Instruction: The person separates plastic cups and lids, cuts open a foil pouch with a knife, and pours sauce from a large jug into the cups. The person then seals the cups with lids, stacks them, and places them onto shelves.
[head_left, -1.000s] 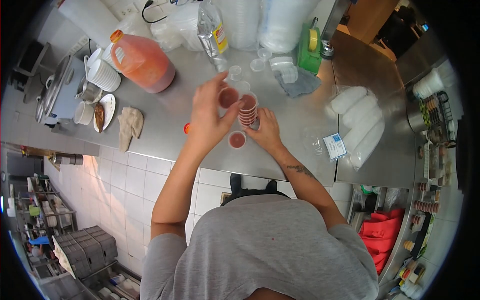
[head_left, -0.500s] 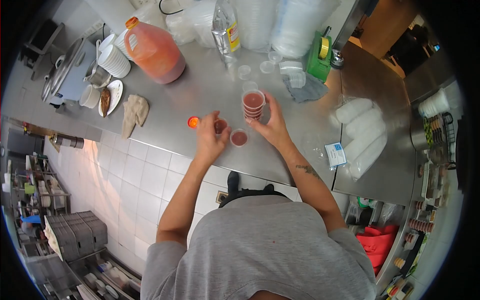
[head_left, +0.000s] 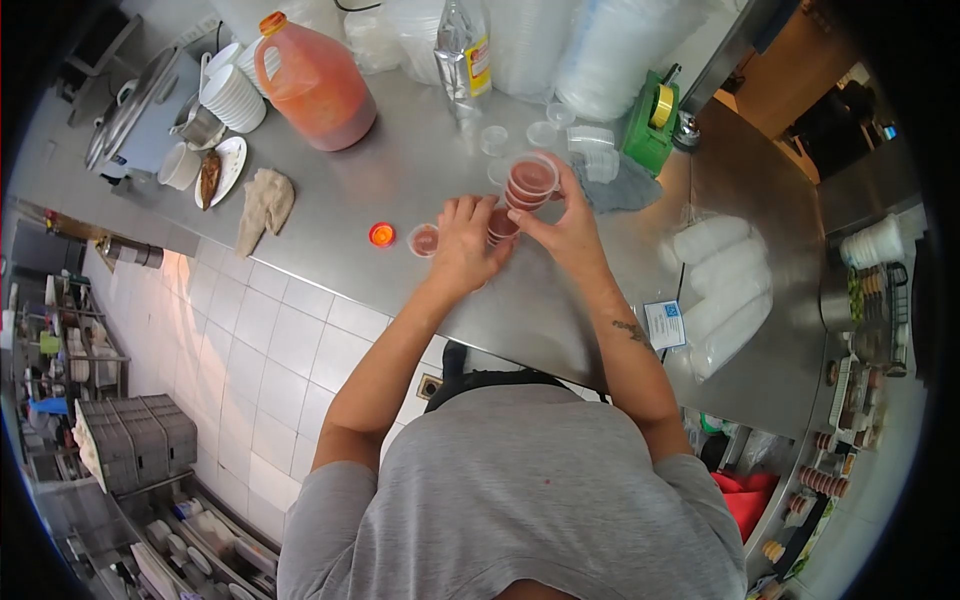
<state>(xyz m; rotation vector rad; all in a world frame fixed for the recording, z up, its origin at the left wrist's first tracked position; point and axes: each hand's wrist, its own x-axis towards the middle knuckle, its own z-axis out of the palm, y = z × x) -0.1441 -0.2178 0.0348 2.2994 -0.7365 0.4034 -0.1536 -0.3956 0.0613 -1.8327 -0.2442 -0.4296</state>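
My right hand [head_left: 572, 228] is closed around a stack of small clear sauce cups [head_left: 531, 178] filled with red-brown sauce, which tilts a little. Just below and left of the stack, my left hand [head_left: 466, 248] has its fingers curled on another filled sauce cup [head_left: 503, 226]. That cup is close against the bottom of the stack; whether they touch I cannot tell. One more filled cup [head_left: 424, 240] stands on the steel counter [head_left: 330, 215], left of my left hand. Beside it lies an orange-red bottle cap [head_left: 382, 234].
A large jug of orange-red liquid [head_left: 318, 95] stands at the back left. Clear lids [head_left: 542, 134], a grey cloth [head_left: 625, 188] and a green tape dispenser [head_left: 652, 135] lie beyond my hands. Bagged white containers [head_left: 725, 280] are at right, a beige cloth [head_left: 265, 208] at left.
My left hand has let go of one cup, which stays at its left, and moved right to another by the stack. The stack in my right hand has shifted up and right, tilting.
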